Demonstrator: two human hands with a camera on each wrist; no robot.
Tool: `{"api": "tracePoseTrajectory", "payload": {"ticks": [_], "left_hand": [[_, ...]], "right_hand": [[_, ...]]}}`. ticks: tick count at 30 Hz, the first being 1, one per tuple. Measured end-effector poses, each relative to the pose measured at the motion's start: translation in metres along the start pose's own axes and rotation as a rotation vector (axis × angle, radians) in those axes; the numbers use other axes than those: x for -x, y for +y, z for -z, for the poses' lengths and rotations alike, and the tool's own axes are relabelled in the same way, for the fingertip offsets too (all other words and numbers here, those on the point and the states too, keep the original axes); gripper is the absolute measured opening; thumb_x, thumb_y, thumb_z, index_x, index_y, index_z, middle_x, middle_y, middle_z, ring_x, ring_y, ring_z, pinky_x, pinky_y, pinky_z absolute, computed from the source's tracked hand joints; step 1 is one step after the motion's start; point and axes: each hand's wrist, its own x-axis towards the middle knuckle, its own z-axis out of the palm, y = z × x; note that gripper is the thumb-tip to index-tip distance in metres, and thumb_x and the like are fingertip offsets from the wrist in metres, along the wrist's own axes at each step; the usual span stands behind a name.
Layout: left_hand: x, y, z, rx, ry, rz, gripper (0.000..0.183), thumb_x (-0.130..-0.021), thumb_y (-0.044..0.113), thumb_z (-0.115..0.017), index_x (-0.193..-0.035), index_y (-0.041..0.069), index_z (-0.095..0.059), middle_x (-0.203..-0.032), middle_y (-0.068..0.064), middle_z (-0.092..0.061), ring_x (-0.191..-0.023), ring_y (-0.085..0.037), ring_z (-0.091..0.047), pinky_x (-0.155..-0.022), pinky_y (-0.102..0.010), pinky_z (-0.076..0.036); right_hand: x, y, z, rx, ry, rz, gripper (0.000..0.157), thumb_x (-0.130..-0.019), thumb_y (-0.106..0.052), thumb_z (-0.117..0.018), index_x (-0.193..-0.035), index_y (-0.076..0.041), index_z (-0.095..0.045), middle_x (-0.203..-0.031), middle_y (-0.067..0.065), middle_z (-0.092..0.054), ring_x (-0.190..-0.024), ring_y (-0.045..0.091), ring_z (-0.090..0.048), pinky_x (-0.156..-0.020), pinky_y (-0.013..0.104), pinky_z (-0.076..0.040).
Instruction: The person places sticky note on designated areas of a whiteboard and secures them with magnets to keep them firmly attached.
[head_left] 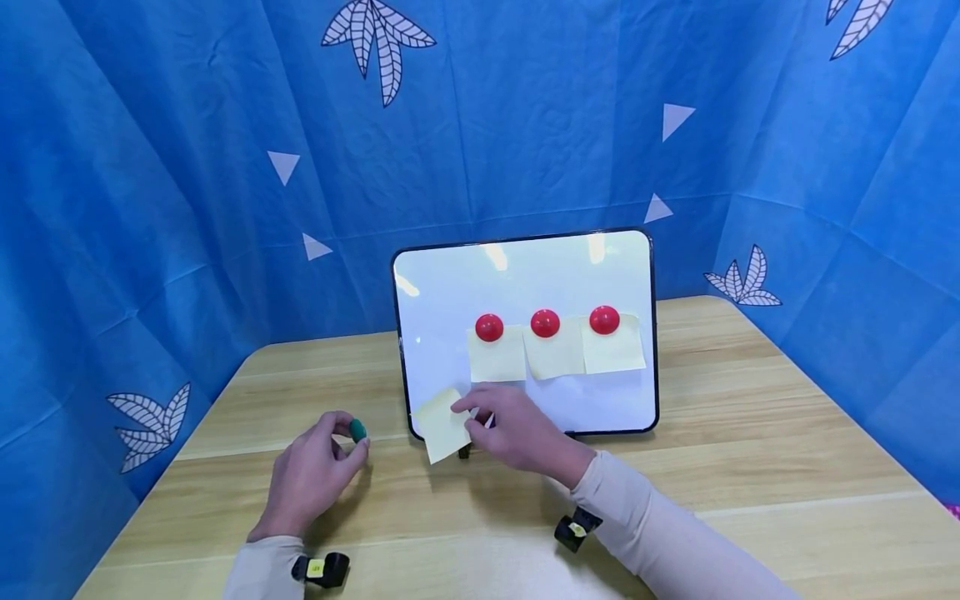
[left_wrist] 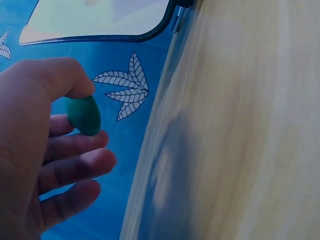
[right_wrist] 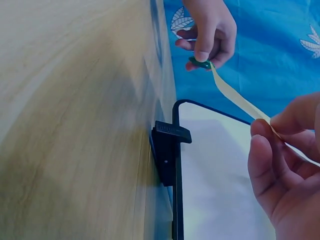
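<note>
Between thumb and fingers my left hand (head_left: 311, 471) pinches a round green magnet (left_wrist: 84, 115), above the table to the left of the whiteboard. My right hand (head_left: 517, 429) pinches a pale yellow sticky note (head_left: 444, 425) by its edge, in front of the whiteboard's (head_left: 442, 333) lower left corner. In the right wrist view the note (right_wrist: 240, 100) appears nearly edge-on. Three more yellow notes hang in a row on the board, each with a red magnet (head_left: 545, 323) at its top. The note at the left of that row (head_left: 497, 354) is nearest my right hand.
A black clip-like stand (right_wrist: 170, 147) supports the board's lower edge. The wooden table (head_left: 750, 433) spreads around it. A blue curtain (head_left: 525, 125) with white leaf prints hangs behind and on both sides. Each wrist wears a small black camera (head_left: 322, 569).
</note>
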Motion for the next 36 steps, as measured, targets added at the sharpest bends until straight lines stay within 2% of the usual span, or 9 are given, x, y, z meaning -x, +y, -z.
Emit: {"api": "tracePoseTrajectory", "payload": {"ticks": [6, 12, 22, 29, 36], "left_hand": [[-0.002, 0.004, -0.002, 0.028, 0.018, -0.017, 0.038, -0.091, 0.033, -0.071, -0.117, 0.008, -0.06, -0.105, -0.005, -0.069, -0.067, -0.013, -0.055, -0.056, -0.031, -0.044], [-0.005, 0.005, 0.0, 0.025, 0.076, -0.032, 0.042, -0.093, 0.034, -0.07, -0.123, 0.006, -0.06, -0.103, -0.006, -0.07, -0.064, -0.013, -0.054, -0.054, -0.031, -0.043], [-0.029, 0.02, 0.006, 0.04, 0.135, -0.115, 0.04, -0.094, 0.034, -0.069, -0.123, 0.007, -0.059, -0.099, -0.006, -0.068, -0.063, -0.013, -0.054, -0.054, -0.032, -0.044], [-0.044, 0.03, 0.01, 0.054, 0.174, -0.157, 0.04, -0.094, 0.038, -0.068, -0.121, 0.008, -0.061, -0.099, -0.004, -0.07, -0.064, -0.013, -0.056, -0.055, -0.032, -0.044], [-0.058, 0.045, 0.01, 0.089, 0.236, -0.221, 0.037, -0.091, 0.034, -0.073, -0.117, 0.009, -0.063, -0.095, -0.004, -0.07, -0.064, -0.014, -0.057, -0.054, -0.032, -0.045]], "right_hand": [[-0.006, 0.001, -0.002, -0.001, 0.027, 0.001, 0.025, -0.091, -0.001, -0.062, -0.114, -0.003, -0.073, -0.108, 0.004, -0.07, -0.079, 0.008, -0.064, -0.073, 0.023, -0.055], [-0.014, -0.005, -0.002, -0.02, 0.066, -0.001, 0.025, -0.091, 0.0, -0.061, -0.112, -0.002, -0.073, -0.105, 0.005, -0.07, -0.077, 0.009, -0.063, -0.072, 0.024, -0.055], [-0.026, -0.005, 0.001, -0.032, 0.118, -0.035, 0.026, -0.092, -0.002, -0.063, -0.115, -0.002, -0.073, -0.101, 0.005, -0.068, -0.078, 0.01, -0.063, -0.071, 0.024, -0.055], [-0.029, -0.001, 0.007, -0.052, 0.146, -0.09, 0.027, -0.092, -0.004, -0.062, -0.116, -0.003, -0.074, -0.093, 0.003, -0.064, -0.078, 0.012, -0.057, -0.066, 0.027, -0.054], [-0.031, 0.004, 0.008, -0.034, 0.165, -0.069, 0.027, -0.093, -0.003, -0.064, -0.119, -0.001, -0.072, -0.091, 0.001, -0.063, -0.077, 0.012, -0.057, -0.066, 0.026, -0.054]]}}
